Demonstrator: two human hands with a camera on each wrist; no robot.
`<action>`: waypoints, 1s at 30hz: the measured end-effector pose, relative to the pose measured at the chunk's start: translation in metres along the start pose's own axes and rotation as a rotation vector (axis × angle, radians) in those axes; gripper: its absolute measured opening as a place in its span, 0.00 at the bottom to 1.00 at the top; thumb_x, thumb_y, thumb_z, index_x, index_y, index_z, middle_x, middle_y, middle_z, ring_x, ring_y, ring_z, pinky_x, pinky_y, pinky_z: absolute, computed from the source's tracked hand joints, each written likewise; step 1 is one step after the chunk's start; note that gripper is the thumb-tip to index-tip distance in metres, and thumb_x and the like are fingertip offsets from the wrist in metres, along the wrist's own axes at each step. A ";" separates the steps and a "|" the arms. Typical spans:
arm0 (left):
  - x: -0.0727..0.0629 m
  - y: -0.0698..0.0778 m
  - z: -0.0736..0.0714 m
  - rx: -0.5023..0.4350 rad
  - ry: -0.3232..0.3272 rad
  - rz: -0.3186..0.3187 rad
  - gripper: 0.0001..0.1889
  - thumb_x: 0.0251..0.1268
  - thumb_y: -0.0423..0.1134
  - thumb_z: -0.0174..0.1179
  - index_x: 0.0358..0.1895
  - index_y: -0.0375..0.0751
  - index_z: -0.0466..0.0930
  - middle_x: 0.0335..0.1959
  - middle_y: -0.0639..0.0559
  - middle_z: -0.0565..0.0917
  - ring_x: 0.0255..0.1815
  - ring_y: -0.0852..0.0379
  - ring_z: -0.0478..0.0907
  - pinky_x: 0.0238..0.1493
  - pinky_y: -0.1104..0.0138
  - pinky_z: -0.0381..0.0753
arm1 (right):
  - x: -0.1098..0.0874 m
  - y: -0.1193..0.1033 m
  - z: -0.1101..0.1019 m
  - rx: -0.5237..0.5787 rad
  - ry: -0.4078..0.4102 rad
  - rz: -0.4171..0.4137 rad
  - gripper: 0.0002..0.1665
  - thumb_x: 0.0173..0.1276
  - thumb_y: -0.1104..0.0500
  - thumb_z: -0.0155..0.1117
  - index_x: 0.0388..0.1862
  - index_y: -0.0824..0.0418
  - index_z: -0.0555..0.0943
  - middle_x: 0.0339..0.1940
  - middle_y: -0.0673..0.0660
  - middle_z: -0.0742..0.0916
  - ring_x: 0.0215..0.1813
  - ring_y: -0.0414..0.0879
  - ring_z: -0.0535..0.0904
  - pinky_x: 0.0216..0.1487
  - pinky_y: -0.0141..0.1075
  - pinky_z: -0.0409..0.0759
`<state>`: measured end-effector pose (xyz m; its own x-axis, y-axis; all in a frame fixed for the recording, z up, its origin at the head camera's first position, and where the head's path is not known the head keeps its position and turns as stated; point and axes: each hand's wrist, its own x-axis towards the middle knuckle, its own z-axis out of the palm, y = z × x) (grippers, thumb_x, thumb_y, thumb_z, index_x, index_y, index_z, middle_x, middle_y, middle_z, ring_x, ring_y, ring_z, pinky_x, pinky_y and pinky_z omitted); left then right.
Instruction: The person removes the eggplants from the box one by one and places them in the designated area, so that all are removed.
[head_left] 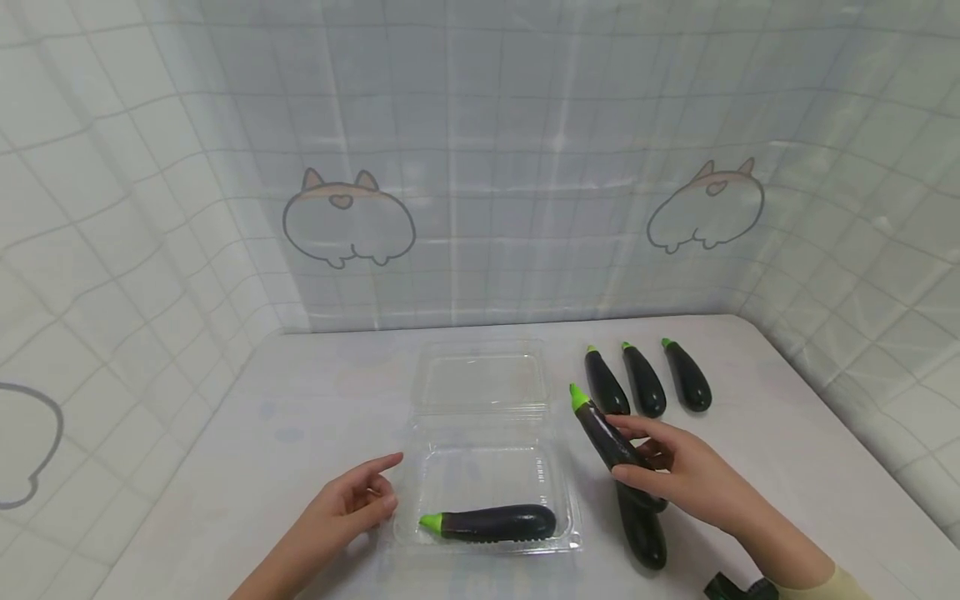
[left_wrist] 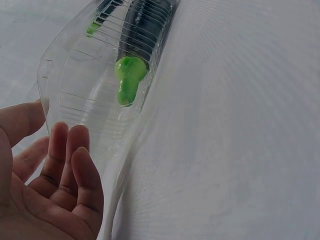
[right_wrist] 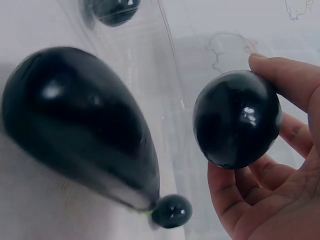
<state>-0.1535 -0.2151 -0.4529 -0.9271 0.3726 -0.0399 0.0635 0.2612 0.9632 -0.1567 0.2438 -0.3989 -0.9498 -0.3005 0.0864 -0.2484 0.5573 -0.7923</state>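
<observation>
My right hand (head_left: 693, 479) grips a dark purple eggplant (head_left: 602, 433) with a green stem, thumb on one side and fingers on the other. The right wrist view shows that eggplant's round end (right_wrist: 237, 120) in the grasp. Another eggplant (head_left: 643, 542) lies on the table beneath it, partly covered. Left of these, a clear plastic clamshell box (head_left: 480, 475) stands with its lid (head_left: 480, 379) folded back. One eggplant (head_left: 510, 523) lies crosswise along its near side, stem to the left. My left hand (head_left: 347, 510), fingers loosely bent, is at the box's left edge; contact is unclear.
Three more eggplants lie at the back right: a left one (head_left: 606, 383), a middle one (head_left: 645, 383) and a right one (head_left: 687, 379). A black object (head_left: 738, 587) shows by the right wrist. Sheets printed with grid lines (head_left: 480, 208) rise behind and beside the white table.
</observation>
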 end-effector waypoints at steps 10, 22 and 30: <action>0.000 -0.004 -0.001 0.008 0.010 -0.030 0.30 0.70 0.39 0.62 0.73 0.40 0.65 0.44 0.38 0.76 0.37 0.51 0.80 0.37 0.64 0.81 | -0.012 0.014 -0.008 -0.010 0.038 0.048 0.36 0.62 0.45 0.73 0.68 0.48 0.74 0.58 0.56 0.82 0.45 0.47 0.81 0.41 0.37 0.80; 0.001 -0.004 -0.001 0.011 0.013 -0.040 0.31 0.69 0.40 0.63 0.73 0.41 0.65 0.44 0.39 0.76 0.37 0.51 0.80 0.37 0.64 0.81 | -0.029 0.030 -0.016 0.016 0.078 0.117 0.35 0.63 0.47 0.73 0.69 0.48 0.74 0.57 0.59 0.81 0.43 0.47 0.82 0.37 0.37 0.80; -0.001 -0.005 -0.001 0.009 0.009 -0.027 0.31 0.70 0.40 0.63 0.73 0.41 0.65 0.44 0.38 0.76 0.36 0.51 0.80 0.37 0.64 0.81 | -0.040 0.040 -0.021 0.007 0.130 0.136 0.35 0.65 0.47 0.71 0.70 0.48 0.72 0.59 0.62 0.80 0.43 0.43 0.82 0.37 0.36 0.80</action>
<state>-0.1537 -0.2179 -0.4570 -0.9318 0.3575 -0.0629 0.0421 0.2787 0.9594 -0.1329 0.2940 -0.4215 -0.9912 -0.1201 0.0549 -0.1150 0.5806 -0.8060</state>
